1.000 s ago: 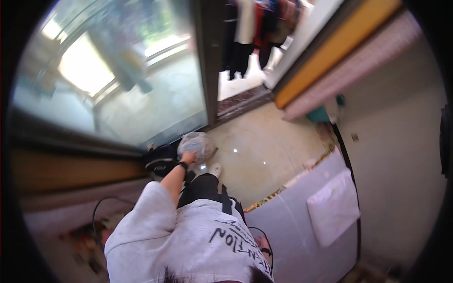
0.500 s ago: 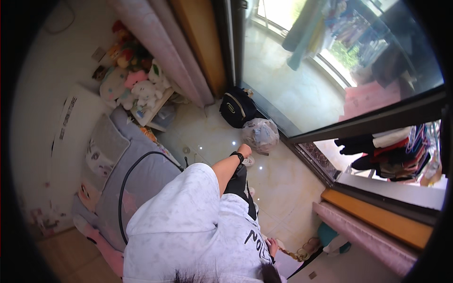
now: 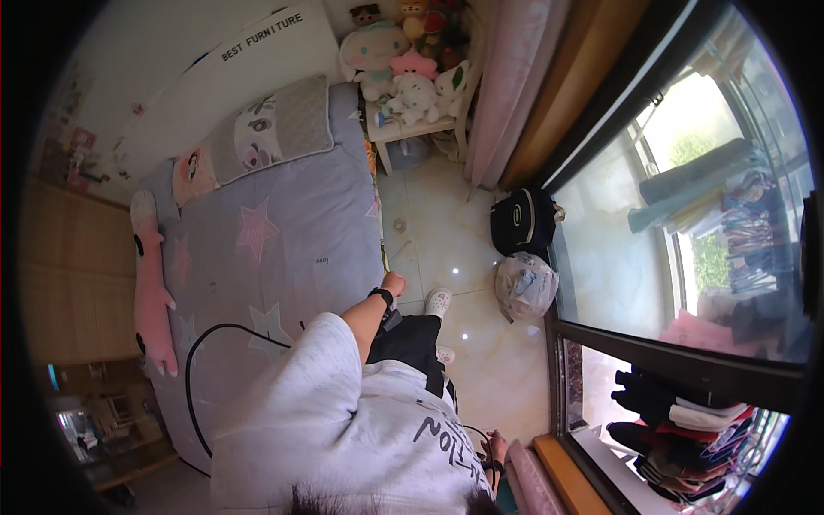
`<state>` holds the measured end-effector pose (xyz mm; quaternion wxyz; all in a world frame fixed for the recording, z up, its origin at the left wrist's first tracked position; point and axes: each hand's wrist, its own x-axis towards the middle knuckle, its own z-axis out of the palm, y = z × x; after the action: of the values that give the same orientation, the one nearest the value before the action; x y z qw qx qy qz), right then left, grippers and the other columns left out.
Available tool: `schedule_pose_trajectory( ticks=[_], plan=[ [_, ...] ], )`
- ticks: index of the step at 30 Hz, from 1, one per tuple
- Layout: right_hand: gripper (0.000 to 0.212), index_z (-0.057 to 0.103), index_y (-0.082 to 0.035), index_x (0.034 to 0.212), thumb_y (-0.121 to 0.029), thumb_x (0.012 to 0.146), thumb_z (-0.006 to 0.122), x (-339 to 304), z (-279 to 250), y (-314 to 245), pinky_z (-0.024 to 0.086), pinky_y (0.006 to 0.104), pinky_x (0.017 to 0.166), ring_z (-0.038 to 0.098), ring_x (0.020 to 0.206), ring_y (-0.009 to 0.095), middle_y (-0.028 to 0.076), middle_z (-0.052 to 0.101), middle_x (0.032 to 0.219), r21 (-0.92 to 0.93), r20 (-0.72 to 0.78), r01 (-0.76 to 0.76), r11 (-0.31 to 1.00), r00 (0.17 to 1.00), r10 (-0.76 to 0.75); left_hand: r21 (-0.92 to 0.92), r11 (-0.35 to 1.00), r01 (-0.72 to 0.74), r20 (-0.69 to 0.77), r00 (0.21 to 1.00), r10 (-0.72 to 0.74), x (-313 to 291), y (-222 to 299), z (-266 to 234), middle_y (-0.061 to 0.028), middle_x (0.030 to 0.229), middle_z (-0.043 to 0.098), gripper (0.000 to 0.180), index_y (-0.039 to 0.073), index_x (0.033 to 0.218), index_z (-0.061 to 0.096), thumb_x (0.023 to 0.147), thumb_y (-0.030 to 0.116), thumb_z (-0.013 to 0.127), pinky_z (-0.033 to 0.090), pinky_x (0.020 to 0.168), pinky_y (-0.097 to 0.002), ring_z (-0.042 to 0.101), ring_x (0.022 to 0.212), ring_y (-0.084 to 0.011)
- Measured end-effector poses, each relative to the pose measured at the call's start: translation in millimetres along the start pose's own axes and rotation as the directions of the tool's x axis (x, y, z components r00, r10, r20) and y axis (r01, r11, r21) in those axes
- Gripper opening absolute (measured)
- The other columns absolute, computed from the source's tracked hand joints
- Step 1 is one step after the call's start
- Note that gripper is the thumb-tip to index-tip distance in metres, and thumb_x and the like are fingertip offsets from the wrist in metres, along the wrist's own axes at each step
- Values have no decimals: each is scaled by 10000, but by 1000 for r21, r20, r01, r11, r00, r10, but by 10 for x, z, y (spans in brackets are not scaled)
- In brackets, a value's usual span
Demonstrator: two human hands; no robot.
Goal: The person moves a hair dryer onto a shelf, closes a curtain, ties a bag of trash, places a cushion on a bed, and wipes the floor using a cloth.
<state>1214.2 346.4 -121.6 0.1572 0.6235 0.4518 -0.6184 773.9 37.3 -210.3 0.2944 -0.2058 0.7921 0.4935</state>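
Observation:
My left hand, with a black watch on its wrist, hangs over the bed's edge beside my black trousers. Its fingers are curled closed, and their inner side is hidden from this angle. Low at the right, my right hand shows small beside my shirt, near a pink curtain; its fingers look loosely apart, with nothing visible in them. A thin black cable runs close to it. Closest to my left hand is the bed, with a grey cover patterned with stars.
Pillows and a long pink plush toy lie on the bed. Plush toys crowd a small white table. A black bag and a filled plastic bag stand by the glass door. Clothes hang beyond it.
My view has turned left, so the bed shows more fully and the bags and glass door sit further right. Both arms stay low beside my body.

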Motion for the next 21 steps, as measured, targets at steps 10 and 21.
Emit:
schedule_pose_trajectory(
  ticks=[10,21],
  plan=[
    [485,239,-126,1188,-59,755,446,325,438,-1812,473,269,531,484,513,128,114,546,829,-250,77,270,930,963,-259,-436,861,261,2,957,-290,-325,8,-370,-6,438,373,194,94,537,433,719,85,369,344,360,-265,360,358,-123],
    [383,469,-57,999,17,628,527,829,189,-2413,430,263,435,487,472,146,63,516,656,-517,191,534,668,833,-519,-606,788,111,-29,986,-161,-153,570,-162,-7,467,406,173,80,534,444,676,23,363,406,436,-267,411,420,-122]
  ],
)
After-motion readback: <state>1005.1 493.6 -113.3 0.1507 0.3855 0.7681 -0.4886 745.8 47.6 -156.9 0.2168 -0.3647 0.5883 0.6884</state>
